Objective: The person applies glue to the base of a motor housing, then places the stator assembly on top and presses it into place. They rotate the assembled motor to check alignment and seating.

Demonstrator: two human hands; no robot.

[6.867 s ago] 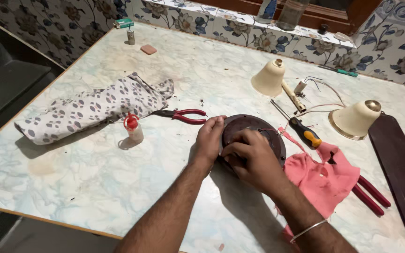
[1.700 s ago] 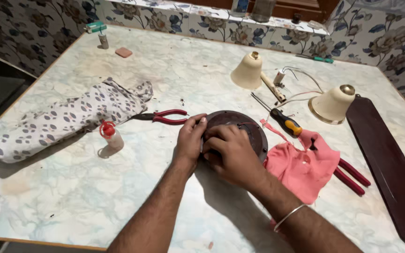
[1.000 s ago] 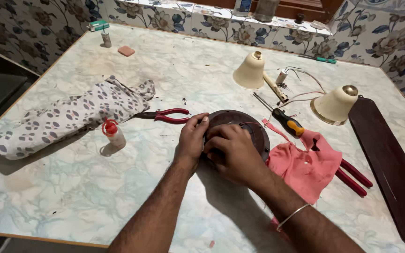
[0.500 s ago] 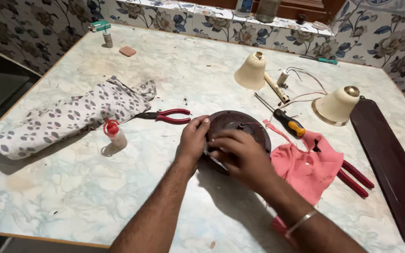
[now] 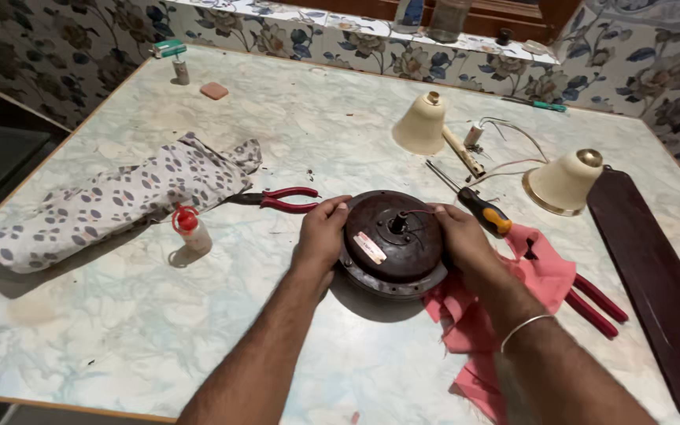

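Rusty-brown round motor housing (image 5: pixel 393 244) is gripped by left hand (image 5: pixel 322 236) and right hand (image 5: pixel 460 242), its underside hidden.

Dark brown round motor housing (image 5: pixel 393 242); pink cloth (image 5: pixel 505 307); red-handled pliers (image 5: pixel 277 198); white cloth with grey spots (image 5: pixel 112 201); 2 cream cup covers (image 5: pixel 421 124).

Home repair spot: floral-tiled marble counter (image 5: pixel 120 330)

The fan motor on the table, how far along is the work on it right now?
Done, it seems: the motor is stripped bare, with two cream covers and a dark blade lying apart. In hand: the left hand and right hand grip its rim. Left: the housing looks closed; the screwdriver and pliers lie unused.
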